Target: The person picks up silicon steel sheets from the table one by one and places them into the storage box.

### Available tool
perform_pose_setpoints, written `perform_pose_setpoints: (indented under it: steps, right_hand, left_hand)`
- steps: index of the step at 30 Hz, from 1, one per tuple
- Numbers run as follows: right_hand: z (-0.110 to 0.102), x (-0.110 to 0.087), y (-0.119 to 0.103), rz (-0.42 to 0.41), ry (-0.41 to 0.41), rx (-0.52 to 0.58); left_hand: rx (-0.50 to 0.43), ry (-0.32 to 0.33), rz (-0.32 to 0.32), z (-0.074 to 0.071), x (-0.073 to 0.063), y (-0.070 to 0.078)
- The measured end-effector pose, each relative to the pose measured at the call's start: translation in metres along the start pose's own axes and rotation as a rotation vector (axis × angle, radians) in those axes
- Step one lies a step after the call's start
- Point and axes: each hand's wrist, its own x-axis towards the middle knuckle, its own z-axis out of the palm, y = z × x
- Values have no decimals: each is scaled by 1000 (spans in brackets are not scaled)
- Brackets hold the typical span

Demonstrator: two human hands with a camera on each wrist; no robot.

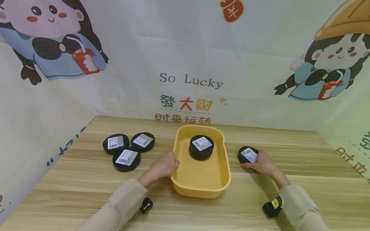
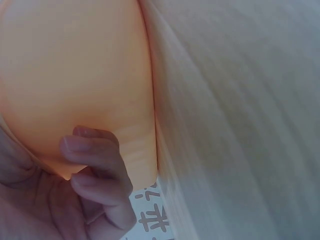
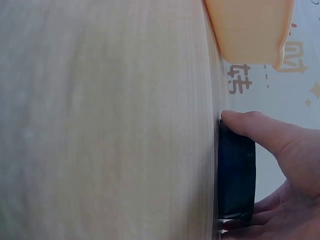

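My left hand grips the left rim of a yellow plastic tub. In the left wrist view its fingers curl against the tub's outer wall. To the right of the tub, my right hand holds a round black disc with a white and silver label. The thumb and fingers span the disc's edge in the right wrist view, and the disc sits on or just at the table surface. Inside the tub, two similar black discs are stacked, the upper one label up.
Left of the tub lie three more labelled black discs, one at the back left, one beside it and one in front. All stand on a wood-grain table. A printed cloth backdrop rises behind the table.
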Motion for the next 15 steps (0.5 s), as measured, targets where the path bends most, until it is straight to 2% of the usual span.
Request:
perform_pose_setpoints:
  steps: [15]
  right_hand:
    - [1, 1, -2, 34, 23, 6]
  left_hand:
    - [4, -12, -10, -1, -1, 0]
